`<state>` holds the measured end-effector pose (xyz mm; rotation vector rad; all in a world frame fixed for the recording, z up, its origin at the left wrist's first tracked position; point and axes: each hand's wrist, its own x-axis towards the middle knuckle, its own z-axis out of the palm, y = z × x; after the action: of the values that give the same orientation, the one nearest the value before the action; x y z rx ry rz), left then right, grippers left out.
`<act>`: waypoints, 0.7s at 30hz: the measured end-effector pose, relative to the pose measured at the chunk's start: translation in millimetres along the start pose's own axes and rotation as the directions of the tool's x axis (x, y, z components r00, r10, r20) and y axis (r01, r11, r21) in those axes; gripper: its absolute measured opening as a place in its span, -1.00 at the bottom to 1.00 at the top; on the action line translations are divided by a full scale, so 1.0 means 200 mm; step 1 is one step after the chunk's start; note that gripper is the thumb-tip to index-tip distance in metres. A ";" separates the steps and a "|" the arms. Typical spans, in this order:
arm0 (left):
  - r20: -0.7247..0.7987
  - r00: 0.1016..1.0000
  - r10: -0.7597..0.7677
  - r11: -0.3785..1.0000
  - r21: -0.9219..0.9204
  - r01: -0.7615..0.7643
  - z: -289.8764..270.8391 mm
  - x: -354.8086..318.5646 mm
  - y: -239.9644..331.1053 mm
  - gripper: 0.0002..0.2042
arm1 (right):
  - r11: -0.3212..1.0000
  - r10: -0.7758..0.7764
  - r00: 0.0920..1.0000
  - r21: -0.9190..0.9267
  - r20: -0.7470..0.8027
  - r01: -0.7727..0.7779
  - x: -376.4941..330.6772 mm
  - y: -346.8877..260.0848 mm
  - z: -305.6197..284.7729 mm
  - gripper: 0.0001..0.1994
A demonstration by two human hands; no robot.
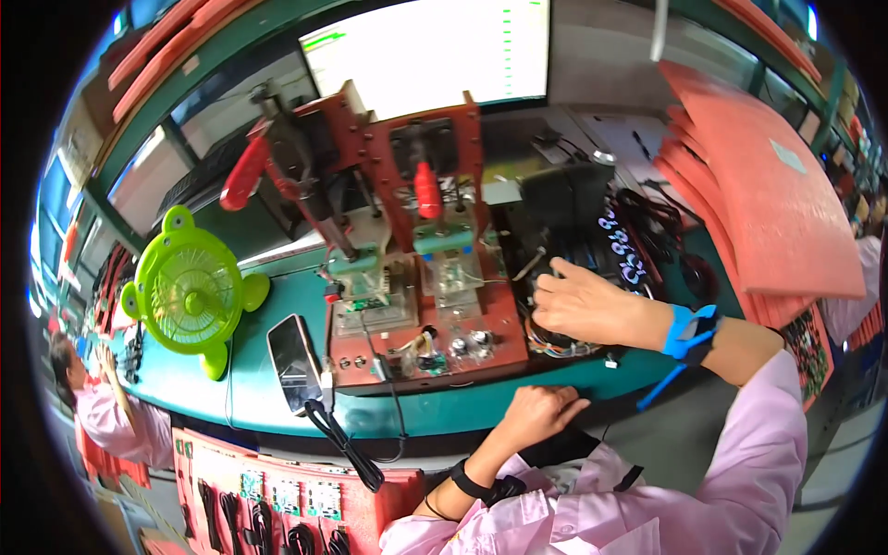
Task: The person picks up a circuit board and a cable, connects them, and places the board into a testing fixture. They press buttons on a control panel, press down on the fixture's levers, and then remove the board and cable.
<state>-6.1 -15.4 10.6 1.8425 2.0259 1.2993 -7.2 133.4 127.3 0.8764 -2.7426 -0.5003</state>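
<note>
My right hand (583, 303), with a blue strap (689, 333) at its wrist, reaches over a bundle of thin coloured wires (560, 347) right of the red test fixture (435, 370). Its fingers are bent inward, and whatever they hold is hidden. Near the bench's front edge, my left hand (539, 413) is curled with its thumb pointing right; I cannot make out anything in it. The fixture carries two toggle clamps with red handles (427, 190), pressing over clear plates (453, 287) with small circuit boards.
A green fan (190, 291) and a phone (294, 361) with a black cable (342, 444) lie left. Red foam sheets (777, 203) stack at right. Below left, a red foam tray (379, 499) holds boards and cables. Behind stands a lit monitor (435, 55). Another person (111, 416) sits far left.
</note>
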 end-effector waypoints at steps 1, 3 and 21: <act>-0.018 1.000 -0.001 1.000 0.005 0.001 -0.01 0.00 0.00 -0.74 | 0.998 0.066 0.994 -0.011 0.088 -0.065 0.01 -0.01 -0.04 -0.96; 0.016 0.999 -0.032 0.999 -0.014 0.033 -0.02 0.00 0.01 -0.78 | 0.979 0.204 0.944 -0.049 0.258 -0.198 0.04 -0.02 -0.08 -0.97; 0.057 0.996 -0.071 0.997 -0.011 0.072 -0.03 0.01 0.01 -0.78 | 0.902 0.429 0.892 -0.015 0.144 -0.431 -0.13 0.00 -0.10 -0.85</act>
<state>-9.7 -16.6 16.7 1.7634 2.0292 1.2249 19.6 144.4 143.6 0.2172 -2.9487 -0.4641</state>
